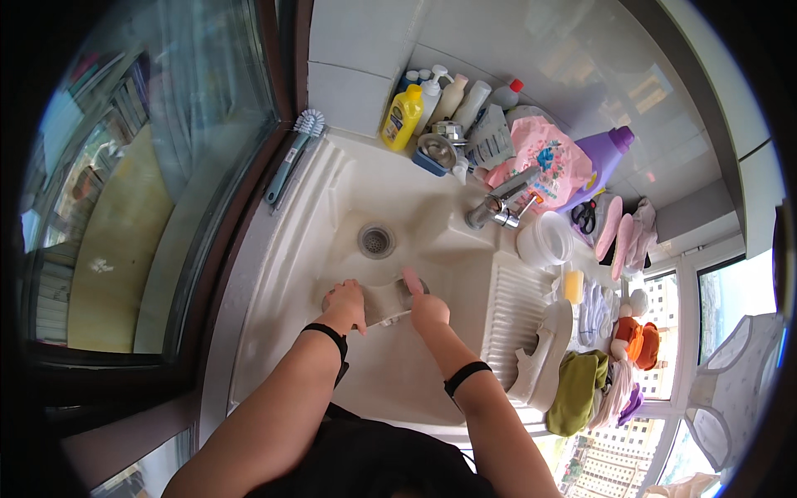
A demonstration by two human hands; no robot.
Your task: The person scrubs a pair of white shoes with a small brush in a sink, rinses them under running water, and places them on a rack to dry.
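Note:
In the white sink point(367, 386), a pale shoe point(383, 304) lies sideways below the drain point(376, 241). My left hand point(346, 303) grips the shoe's left end, with the fingers over it and the thumb on the near side. My right hand point(429, 311) is closed around a pink brush point(411, 280) and holds it against the shoe's right end. The brush's bristles are not visible. A matching white shoe point(545, 358) rests on the ribbed washboard point(505, 317) at the right.
A chrome faucet point(498, 208) rises behind the sink beside a white tub point(545, 239). Bottles, including a yellow one point(402, 118), line the tiled wall. A scrub brush point(296, 155) lies on the left ledge. Yellow soap point(573, 286), socks point(594, 314) and green cloth point(576, 392) sit at right.

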